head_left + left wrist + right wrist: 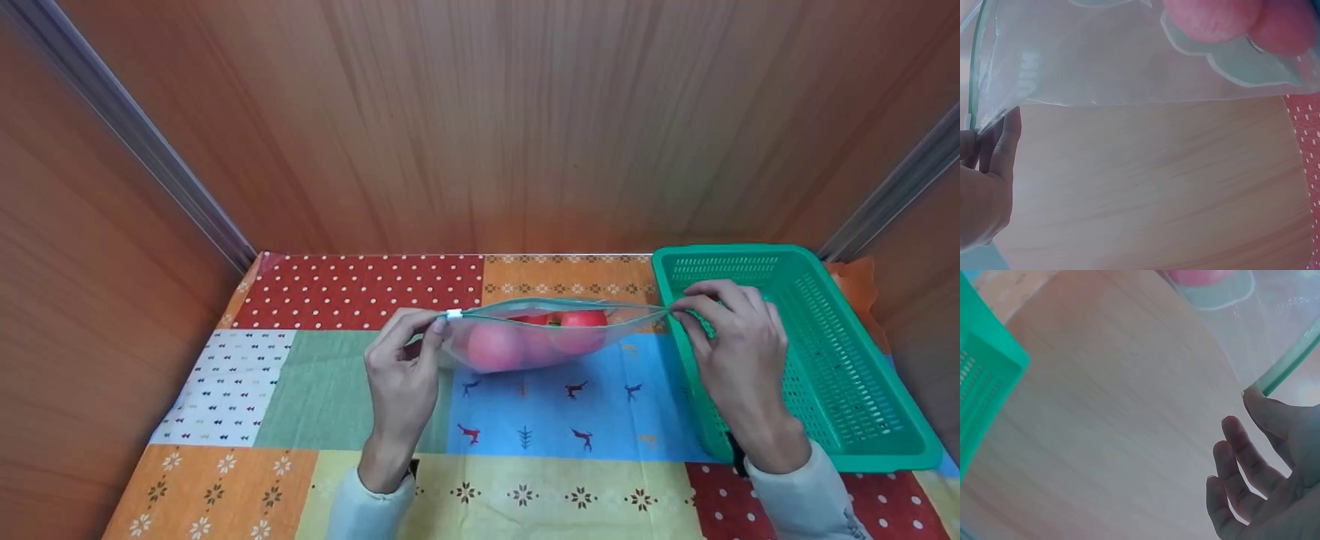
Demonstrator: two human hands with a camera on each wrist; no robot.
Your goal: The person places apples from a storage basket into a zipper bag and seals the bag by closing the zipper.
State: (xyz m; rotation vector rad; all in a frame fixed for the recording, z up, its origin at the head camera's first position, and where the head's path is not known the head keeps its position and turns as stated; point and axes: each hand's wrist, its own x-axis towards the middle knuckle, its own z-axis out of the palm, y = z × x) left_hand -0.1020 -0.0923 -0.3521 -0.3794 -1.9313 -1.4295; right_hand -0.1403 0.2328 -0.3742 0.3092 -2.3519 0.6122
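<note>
A clear zip bag (536, 356) with a green-edged mouth hangs between my two hands, its top gaping in the middle. Inside it lie several round red fruits (496, 347), one showing a green stem spot; they look like apples or tomatoes. My left hand (405, 360) pinches the bag's left top corner, right by the white slider (454, 314). At the other end, my right hand (731, 341) pinches the right corner between thumb and index finger. In the right wrist view its other fingers (1235, 481) are spread apart from the bag.
A green plastic basket (847, 352) with slotted walls stands at the right, partly under my right hand. Beneath everything is a patchwork tablecloth (330, 390). Wood-grain panels (480, 135) rise at the back and both sides.
</note>
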